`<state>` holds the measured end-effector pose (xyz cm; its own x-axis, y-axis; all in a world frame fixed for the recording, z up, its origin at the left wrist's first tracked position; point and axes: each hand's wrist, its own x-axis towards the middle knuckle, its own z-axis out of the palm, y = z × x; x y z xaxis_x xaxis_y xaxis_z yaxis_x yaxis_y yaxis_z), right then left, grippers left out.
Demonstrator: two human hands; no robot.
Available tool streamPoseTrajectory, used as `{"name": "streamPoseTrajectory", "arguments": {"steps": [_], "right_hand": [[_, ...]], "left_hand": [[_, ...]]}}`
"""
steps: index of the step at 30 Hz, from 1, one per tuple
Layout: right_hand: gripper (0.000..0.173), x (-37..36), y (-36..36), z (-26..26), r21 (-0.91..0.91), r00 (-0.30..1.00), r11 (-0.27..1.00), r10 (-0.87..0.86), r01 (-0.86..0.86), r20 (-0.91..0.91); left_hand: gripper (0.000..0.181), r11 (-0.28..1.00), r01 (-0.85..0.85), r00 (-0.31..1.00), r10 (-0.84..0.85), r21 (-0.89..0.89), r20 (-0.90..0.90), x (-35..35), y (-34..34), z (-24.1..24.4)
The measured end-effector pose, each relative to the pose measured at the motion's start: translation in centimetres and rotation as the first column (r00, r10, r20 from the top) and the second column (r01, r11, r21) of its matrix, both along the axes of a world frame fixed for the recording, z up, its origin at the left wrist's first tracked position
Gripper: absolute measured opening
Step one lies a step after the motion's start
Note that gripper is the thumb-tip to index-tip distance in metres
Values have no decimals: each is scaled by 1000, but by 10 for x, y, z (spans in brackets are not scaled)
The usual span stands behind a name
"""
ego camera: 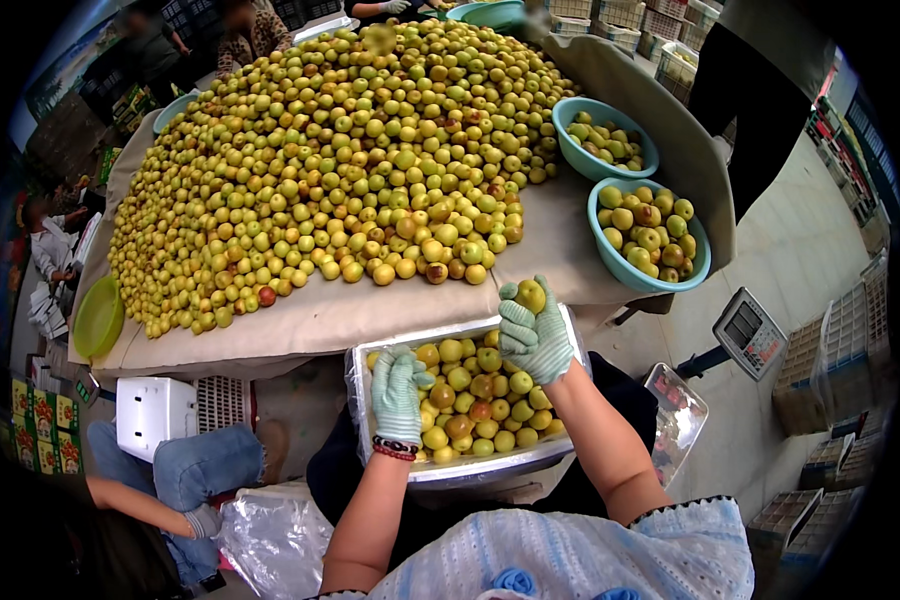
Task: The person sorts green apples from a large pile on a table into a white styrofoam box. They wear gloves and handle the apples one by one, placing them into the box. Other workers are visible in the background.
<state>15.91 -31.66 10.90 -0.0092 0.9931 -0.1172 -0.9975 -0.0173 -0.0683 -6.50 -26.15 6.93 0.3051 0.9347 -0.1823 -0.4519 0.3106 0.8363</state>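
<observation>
My right hand (536,334), in a striped pale-green knitted glove, grips one round yellow-green fruit (530,296), which looks like a jujube. It is raised over the back right of a white foam box (487,465) lined with clear plastic. Inside the box lie many similar fruits (461,401), some with reddish-brown patches. My left hand (397,394), gloved alike, hovers over or rests on the box's left end with its fingers curled; whether anything is in it is hidden. Beyond the box, a large heap of the same fruit (330,165) covers much of a cloth-covered table (390,307).
Two blue basins (649,289) of fruit stand at the table's right. A yellow-green basin (99,319) sits at its left corner. A scale display (750,334) rises on my right, near stacked crates (832,352). A co-worker's gloved hand (202,520) and a white foam box (154,416) are on my left.
</observation>
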Motion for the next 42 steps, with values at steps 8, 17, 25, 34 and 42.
{"name": "streamPoseTrajectory", "arguments": {"steps": [8, 17, 25, 34, 42], "right_hand": [[39, 44, 37, -7, -161, 989, 977, -135, 142, 55], [21, 138, 117, -2, -66, 587, 804, -371, 590, 720], [24, 293, 181, 22, -47, 374, 421, -744, 906, 553], [61, 115, 124, -25, -71, -75, 986, 82, 148, 994], [66, 75, 105, -57, 10, -717, 985, 118, 172, 687]], "left_hand": [[20, 992, 43, 986, -22, 122, -166, 5, 46, 6], [26, 982, -57, 963, 102, 180, -248, 1, 127, -14], [46, 981, -72, 925, 134, 182, -355, -9, 198, -59], [62, 821, 478, 623, -67, 311, -779, 13, 219, -63], [53, 676, 686, 143, 236, 268, -961, 60, 192, -24]]}}
